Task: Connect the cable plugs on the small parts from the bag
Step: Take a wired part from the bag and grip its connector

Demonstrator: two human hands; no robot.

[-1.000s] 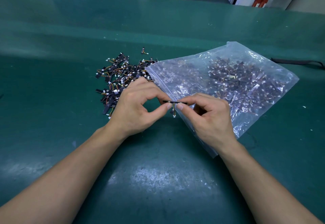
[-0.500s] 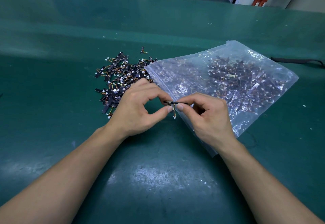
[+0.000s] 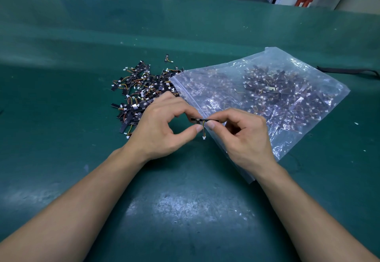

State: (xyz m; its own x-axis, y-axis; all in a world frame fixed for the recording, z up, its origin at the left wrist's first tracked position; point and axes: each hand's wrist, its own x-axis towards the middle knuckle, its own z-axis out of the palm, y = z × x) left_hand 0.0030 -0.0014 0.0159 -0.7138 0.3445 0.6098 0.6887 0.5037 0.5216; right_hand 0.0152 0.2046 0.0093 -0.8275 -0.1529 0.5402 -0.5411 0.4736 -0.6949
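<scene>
Both hands pinch one thin black strip-shaped part [image 3: 204, 120] w/ short orange-yellow wires ending in a small white plug [image 3: 204, 137], dangling below. Left hand [image 3: 162, 126] & right hand [image 3: 242, 136] grip it thumb-to-forefinger, above green mat [image 3: 185, 210], at mouth of clear plastic zip bag [image 3: 267, 89].

The table [image 3: 61, 118] wore a green mat, smooth with a dull sheen and scuffed pale near its front edge. The bag [image 3: 287, 72] was clear, crinkled, glossy plastic. The small parts [image 3: 139, 89] looked matt black, with white plastic plugs.
</scene>
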